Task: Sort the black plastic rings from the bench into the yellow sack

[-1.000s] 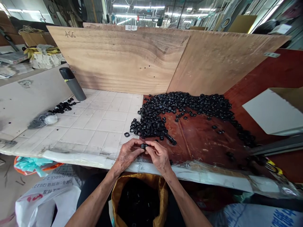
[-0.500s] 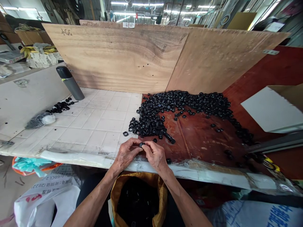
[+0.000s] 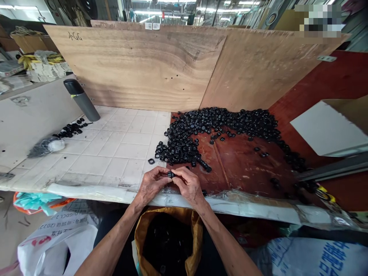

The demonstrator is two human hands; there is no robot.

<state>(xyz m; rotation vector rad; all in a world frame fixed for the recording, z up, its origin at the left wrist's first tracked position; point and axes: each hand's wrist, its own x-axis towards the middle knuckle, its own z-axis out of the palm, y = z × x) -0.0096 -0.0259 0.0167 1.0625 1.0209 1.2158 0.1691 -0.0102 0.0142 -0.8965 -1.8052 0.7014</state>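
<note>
Between the fingertips of both hands is a small black ring-shaped part (image 3: 170, 174), held just above the table's front edge. My left hand (image 3: 151, 185) pinches it from the left, while my right hand (image 3: 189, 186) grips its other side with thumb and forefinger. Fingers cover much of the part, so its exact kind is unclear. Just beyond the hands spreads a large heap of similar black parts (image 3: 184, 149), and one loose black ring (image 3: 151, 161) lies on the white tiles. Below my wrists stands an open brown sack (image 3: 140, 234) with black parts inside.
A grey bottle (image 3: 84, 102) leans at the back left, near a small group of black pieces (image 3: 70, 130) and a plastic bag (image 3: 43, 147). Wooden boards (image 3: 138, 69) wall off the back. At the right are a white box (image 3: 324, 128) and a metal bar (image 3: 333, 168).
The view has shifted slightly. The black part shows a little more between my fingertips, and my right fingers lie straighter over it. Both hands keep their pinch.
</note>
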